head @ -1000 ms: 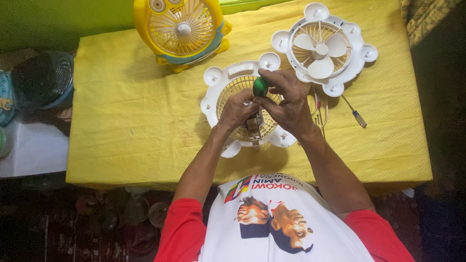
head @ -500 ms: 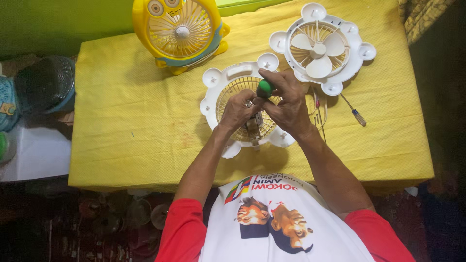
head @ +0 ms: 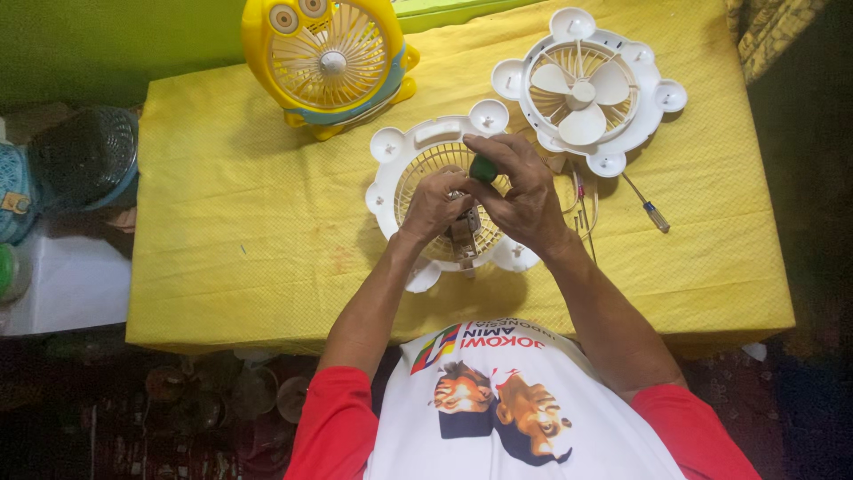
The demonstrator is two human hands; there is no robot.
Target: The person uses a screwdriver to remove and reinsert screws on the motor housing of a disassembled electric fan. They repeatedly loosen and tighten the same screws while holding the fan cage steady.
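A white round fan housing (head: 402, 169) with a grille lies on the yellow tablecloth (head: 240, 231) in front of me. My left hand (head: 435, 203) rests on its grille and pinches a small metal part at the centre. My right hand (head: 524, 191) is closed around a green-handled screwdriver (head: 483, 168), held upright over that same spot. Thin wires (head: 584, 200) trail from the housing to the right of my right hand.
A second white housing with fan blades (head: 582, 89) lies at the back right. A yellow toy-shaped fan (head: 329, 58) stands at the back centre. A small screwdriver (head: 647, 204) lies near the right side. Dark fan grilles (head: 84, 160) sit off the table's left edge.
Both hands stay on the housing. The green handle has shifted slightly in my right hand, and the view has moved a little.
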